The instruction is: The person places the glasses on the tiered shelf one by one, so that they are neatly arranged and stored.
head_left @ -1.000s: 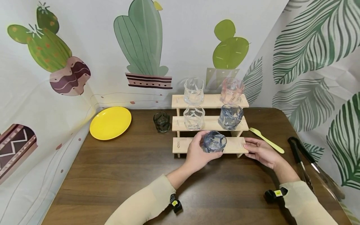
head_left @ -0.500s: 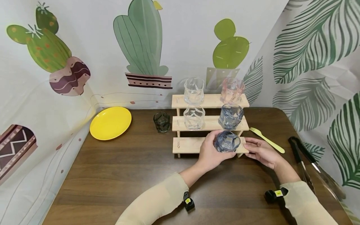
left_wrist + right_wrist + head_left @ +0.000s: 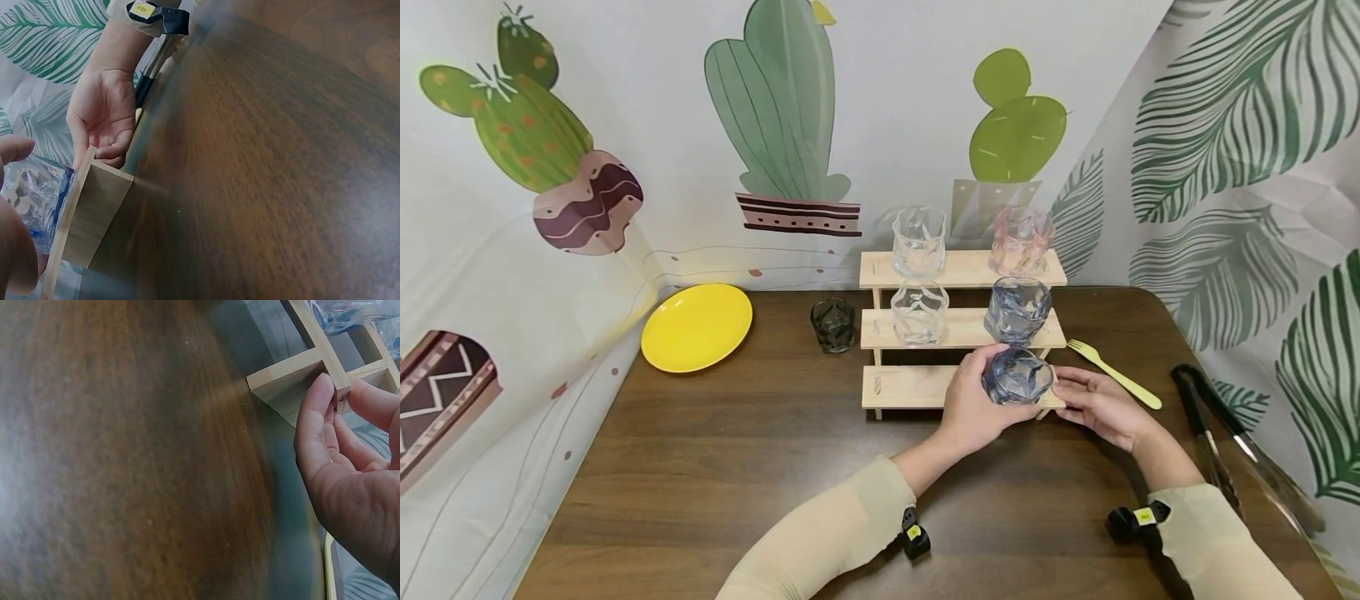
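Observation:
A blue-tinted glass (image 3: 1019, 377) stands upright at the right end of the bottom step of a three-tier wooden rack (image 3: 910, 387). My left hand (image 3: 973, 404) holds it from the left, fingers behind and thumb in front. In the left wrist view the glass (image 3: 37, 203) is against the shelf board. My right hand (image 3: 1101, 407) pinches the right end of that bottom board; in the right wrist view its fingers (image 3: 315, 403) lie below the board and the thumb above. A second blue glass (image 3: 1017, 310) and a clear glass (image 3: 920, 313) stand on the middle step.
The top step bears a clear glass (image 3: 919, 242) and a pink glass (image 3: 1022, 240). Left of the rack is a dark glass (image 3: 832, 325), then a yellow plate (image 3: 697, 327). A pale yellow fork (image 3: 1115, 374) and black-handled tongs (image 3: 1240, 442) lie to the right.
My left hand has moved the blue glass rightward along the bottom step, from near its middle to its right end. My right hand has stayed on the board's end.

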Tool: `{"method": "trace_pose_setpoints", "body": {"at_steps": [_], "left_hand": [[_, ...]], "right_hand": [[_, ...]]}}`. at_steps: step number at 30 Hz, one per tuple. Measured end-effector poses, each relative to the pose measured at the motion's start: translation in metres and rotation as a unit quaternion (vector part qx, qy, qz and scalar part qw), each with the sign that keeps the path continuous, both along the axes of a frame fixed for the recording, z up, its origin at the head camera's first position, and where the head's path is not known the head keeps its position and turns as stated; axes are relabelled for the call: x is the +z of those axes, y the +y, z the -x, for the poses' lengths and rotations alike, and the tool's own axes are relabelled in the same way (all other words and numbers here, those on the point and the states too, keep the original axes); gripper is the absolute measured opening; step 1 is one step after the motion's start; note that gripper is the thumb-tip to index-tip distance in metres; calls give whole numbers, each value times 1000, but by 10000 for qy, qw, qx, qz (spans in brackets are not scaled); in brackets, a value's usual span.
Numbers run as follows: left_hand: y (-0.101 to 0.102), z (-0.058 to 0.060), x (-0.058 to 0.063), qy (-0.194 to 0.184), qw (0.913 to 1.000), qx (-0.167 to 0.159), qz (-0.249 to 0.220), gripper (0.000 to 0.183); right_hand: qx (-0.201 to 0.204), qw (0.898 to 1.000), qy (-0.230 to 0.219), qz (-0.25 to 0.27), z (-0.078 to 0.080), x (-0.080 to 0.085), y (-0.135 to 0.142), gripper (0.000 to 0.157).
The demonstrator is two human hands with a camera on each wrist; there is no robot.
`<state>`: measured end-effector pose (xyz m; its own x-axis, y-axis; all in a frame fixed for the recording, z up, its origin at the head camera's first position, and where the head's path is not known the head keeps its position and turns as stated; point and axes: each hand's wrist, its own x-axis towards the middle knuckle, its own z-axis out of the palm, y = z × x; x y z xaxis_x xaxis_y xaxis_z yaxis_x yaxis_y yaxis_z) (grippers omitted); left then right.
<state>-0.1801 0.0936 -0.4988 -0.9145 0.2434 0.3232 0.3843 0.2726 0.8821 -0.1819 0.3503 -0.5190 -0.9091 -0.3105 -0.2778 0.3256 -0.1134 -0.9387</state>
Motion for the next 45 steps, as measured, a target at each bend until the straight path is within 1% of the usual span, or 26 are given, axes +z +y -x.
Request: {"method": "trace_pose_setpoints", "body": {"at_steps": [8,12,15,18,22,26,28,30,33,36,37,40,41,43,45], "left_hand": [[0,-1,2,-52,9997,-139,184,90],[-6,-1,3,-205,9993,-202,257,96],[-15,-3,4,-294,9990,-292,188,97],[-29,-5,3,-274,9987,-414,85,96],[-55,-10,0,-26,9986,-514,-79,89],[-83,-15,-5,416,9969,-539,-401,70],[-97,-16,-8,636,9952,-466,-583,59],[-110,-15,-10,859,9929,-326,-759,51],[-131,-17,5,1023,9906,9,-908,43],[-152,-9,8,1151,9881,396,-943,41],[-159,-5,8,1198,9870,554,-923,41],[-181,17,-8,1355,9817,1039,-847,40],[-188,24,-10,1390,9796,1201,-813,40],[-199,37,-11,1309,9770,1537,-688,43],[-208,50,-12,1122,9758,1812,-491,51]], "right_hand": [[-20,10000,13,-10,0,0,1,25],[51,10000,3,36,0,0,0,26],[34,10000,-19,11,0,0,0,26],[29,10000,-17,-42,1,0,0,27],[61,10000,-33,-3,2,1,-1,28],[30,9999,-47,95,1,3,-1,27],[11,9999,-38,116,0,3,-1,26],[13,9999,-13,140,-1,3,0,26],[43,9998,17,192,0,2,0,26],[56,9998,34,211,0,2,0,26],[59,9997,33,214,0,2,0,26],[54,9998,19,207,-1,2,0,26],[48,9998,18,214,-1,2,0,26],[34,9998,11,220,-1,2,0,26],[21,9998,6,208,-2,2,0,26]]}}
